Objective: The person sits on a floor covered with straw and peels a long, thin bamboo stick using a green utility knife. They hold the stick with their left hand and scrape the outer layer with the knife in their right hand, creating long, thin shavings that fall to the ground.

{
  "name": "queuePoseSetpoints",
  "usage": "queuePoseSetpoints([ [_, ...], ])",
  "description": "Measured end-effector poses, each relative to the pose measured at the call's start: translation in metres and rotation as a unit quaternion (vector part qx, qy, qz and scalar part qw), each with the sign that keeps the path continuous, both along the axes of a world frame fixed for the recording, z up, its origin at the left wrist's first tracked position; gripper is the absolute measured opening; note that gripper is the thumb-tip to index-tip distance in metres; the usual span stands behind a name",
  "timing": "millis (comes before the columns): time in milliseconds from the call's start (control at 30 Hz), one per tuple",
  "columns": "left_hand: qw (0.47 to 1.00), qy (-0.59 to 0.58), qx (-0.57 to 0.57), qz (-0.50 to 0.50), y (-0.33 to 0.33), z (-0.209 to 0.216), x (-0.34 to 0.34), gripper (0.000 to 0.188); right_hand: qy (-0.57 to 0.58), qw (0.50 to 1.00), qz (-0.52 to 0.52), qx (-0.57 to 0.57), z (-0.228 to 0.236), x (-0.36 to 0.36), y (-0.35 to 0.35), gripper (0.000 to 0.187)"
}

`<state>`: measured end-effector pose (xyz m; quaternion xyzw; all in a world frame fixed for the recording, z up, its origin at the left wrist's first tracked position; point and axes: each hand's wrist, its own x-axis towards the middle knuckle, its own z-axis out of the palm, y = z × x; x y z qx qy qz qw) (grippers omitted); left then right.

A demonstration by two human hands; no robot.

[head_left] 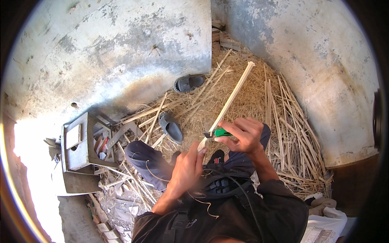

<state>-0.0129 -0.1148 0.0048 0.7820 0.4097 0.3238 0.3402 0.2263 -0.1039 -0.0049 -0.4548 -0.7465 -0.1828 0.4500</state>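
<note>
A long pale strip, which looks like split bamboo [233, 95], slants up and away from my hands over the shavings. My left hand [187, 168] is closed round its near end, thumb pressed along it. In my right hand [245, 135] is a green-handled utility knife [223, 132], gripped between thumb and fingers. Its dark blade lies against the strip just beyond my left hand. A thin curled shaving [208, 206] hangs over my dark shirt below the hands.
Fine shavings [227, 81] cover the floor ahead. Many split strips [298, 141] are piled along the right wall. Two grey clogs [172, 128] lie ahead to the left. A weathered wooden box [77, 141] with odds and ends stands at the left. White sacking [324, 224] lies at the lower right.
</note>
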Motion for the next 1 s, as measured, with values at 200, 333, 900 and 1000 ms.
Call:
queuePoseSetpoints([
  [200,0.999,0.0,-0.042,-0.008,0.001,-0.003,-0.002,0.018,0.009,1.0,-0.006,-0.001,-0.001,0.002,-0.001,0.041],
  [333,0.999,0.003,-0.039,-0.008,0.0,-0.004,-0.002,0.017,0.005,1.0,-0.011,0.0,0.002,0.003,-0.001,0.041],
  [900,0.983,0.064,-0.169,-0.015,-0.01,-0.024,-0.025,0.024,0.241,0.961,-0.076,-0.111,-0.012,0.057,0.039,0.033],
  [1000,0.977,0.046,-0.205,-0.042,0.0,-0.037,-0.037,0.03,0.25,0.954,-0.025,-0.161,-0.012,0.054,0.039,0.033],
])
